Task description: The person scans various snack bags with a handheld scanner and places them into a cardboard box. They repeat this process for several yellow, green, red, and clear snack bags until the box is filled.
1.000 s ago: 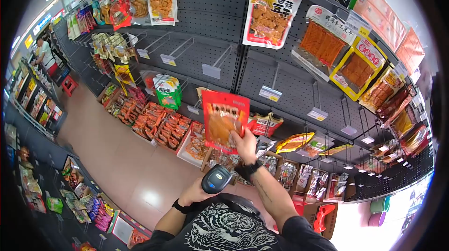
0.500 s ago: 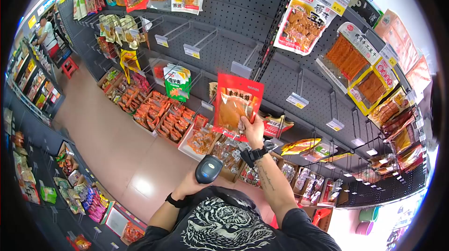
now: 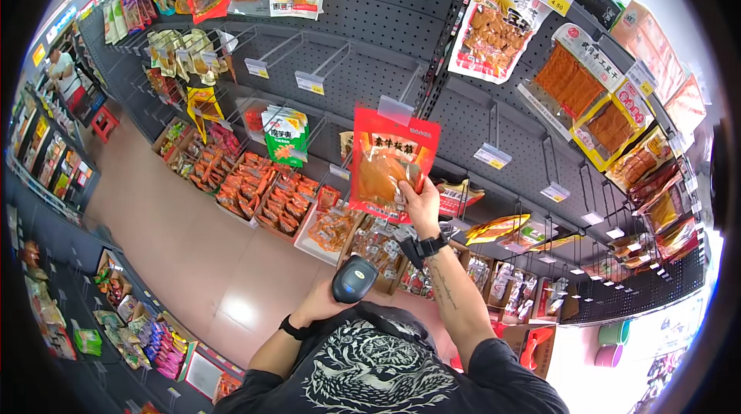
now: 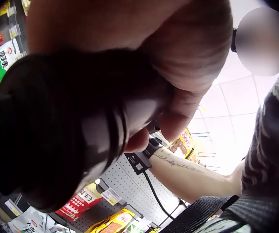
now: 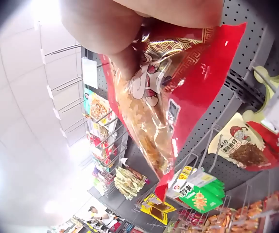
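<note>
My right hand pinches the lower right part of a red snack packet with a clear window and brown food inside, thumb across its front. The packet is upright, its top edge overlapping a clear price tag holder at a hook's end. In the right wrist view the packet hangs from the fingers, its front creased. Low in front of the body, my left hand grips a dark handheld barcode scanner. The left wrist view shows fingers curled round the dark scanner.
A dark pegboard shelf with protruding hooks fills the front. Hanging bags include a tofu packet and a green-white packet. Open boxes of red snacks line the lower shelf. An aisle runs left, with a red stool and a person.
The red packet has risen with my right hand, and its top now meets the hook's tag holder in view. My left hand keeps the scanner low. The head view has turned somewhat.
</note>
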A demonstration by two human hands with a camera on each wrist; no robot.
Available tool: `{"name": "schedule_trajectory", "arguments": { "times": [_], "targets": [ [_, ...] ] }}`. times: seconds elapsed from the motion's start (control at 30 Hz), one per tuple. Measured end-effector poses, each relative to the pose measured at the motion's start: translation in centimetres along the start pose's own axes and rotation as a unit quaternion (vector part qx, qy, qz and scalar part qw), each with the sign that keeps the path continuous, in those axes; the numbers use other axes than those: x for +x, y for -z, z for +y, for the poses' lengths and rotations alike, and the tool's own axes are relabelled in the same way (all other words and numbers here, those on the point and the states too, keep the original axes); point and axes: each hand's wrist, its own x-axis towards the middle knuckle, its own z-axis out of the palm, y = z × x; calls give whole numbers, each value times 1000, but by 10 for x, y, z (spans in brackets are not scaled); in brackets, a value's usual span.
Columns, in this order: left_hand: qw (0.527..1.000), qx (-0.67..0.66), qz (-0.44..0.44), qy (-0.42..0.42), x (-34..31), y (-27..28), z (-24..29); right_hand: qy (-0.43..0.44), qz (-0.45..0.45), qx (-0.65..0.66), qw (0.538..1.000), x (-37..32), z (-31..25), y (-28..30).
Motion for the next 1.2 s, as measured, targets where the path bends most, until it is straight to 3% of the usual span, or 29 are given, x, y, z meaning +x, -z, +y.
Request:
{"name": "schedule_trajectory", "arguments": {
  "times": [0.1,0.27,0.33,0.47,0.57,0.73,0.83,0.93,1.0,1.2],
  "targets": [
    [1000,-18,10,-15,1,-1,-16,-1,6,89,996,0,-2,-3],
    [999,13,12,-35,-1,0,-11,68,23,74,995,16,-11,-7],
    [999,6,14,-35,-1,-1,-11,24,22,54,998,17,-10,-6],
    [999,-5,27,-39,-5,-4,-12,39,21,35,998,16,-10,-9],
    [999,-13,26,-38,-6,-4,-10,-29,1,130,991,6,-41,-16],
    [999,0,19,-36,-8,-6,-12,-17,5,119,993,18,-25,-13],
    [999,5,25,-41,-7,-8,-10,29,23,32,999,23,-21,-14],
    [999,13,27,-40,-7,-11,-9,2,24,61,998,21,-23,-14],
    [999,8,24,-36,-7,-12,-6,-6,-2,172,985,24,-20,-12],
    [999,37,5,-29,-6,-12,-10,41,43,32,998,45,-2,-6]
  ]
}}
